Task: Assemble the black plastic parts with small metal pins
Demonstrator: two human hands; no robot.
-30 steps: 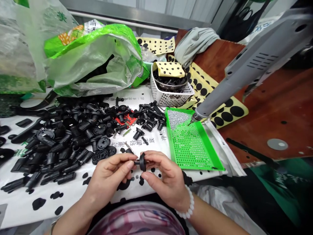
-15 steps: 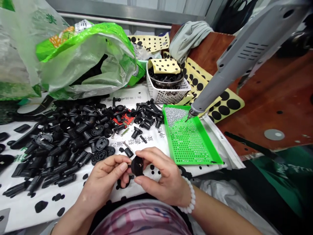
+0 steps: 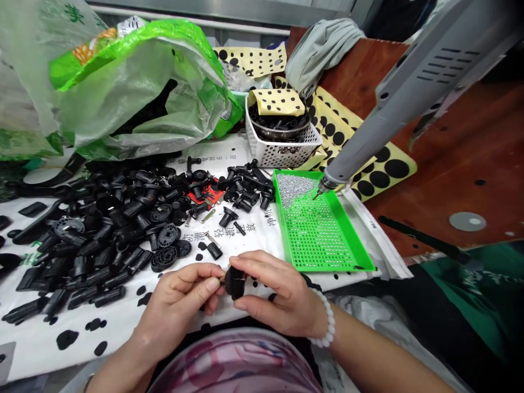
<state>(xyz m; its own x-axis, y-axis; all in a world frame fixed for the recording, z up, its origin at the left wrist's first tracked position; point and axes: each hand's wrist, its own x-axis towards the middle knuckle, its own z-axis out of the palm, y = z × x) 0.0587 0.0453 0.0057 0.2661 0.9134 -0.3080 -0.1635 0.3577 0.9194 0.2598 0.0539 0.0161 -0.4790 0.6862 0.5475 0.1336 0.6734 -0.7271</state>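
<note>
**Round black part (image 3: 234,282) pinched between two hands at bench's near edge**

A white printed sheet (image 3: 123,327) covered the bench. A heap of black plastic parts (image 3: 110,218) spread across its left, and a grey power screwdriver (image 3: 409,98) hung tip-down over a green perforated tray (image 3: 285,221) on its right. Over a bare strip by the front edge, the left hand (image 3: 180,297) and right hand (image 3: 282,297) met, fingertips closed from either side on the part.

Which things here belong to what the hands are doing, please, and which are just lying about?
In hand: left hand, right hand, black wheel part.
Lying about: pile of black parts, green screw tray, electric screwdriver, white basket, yellow dotted sheets.
</note>
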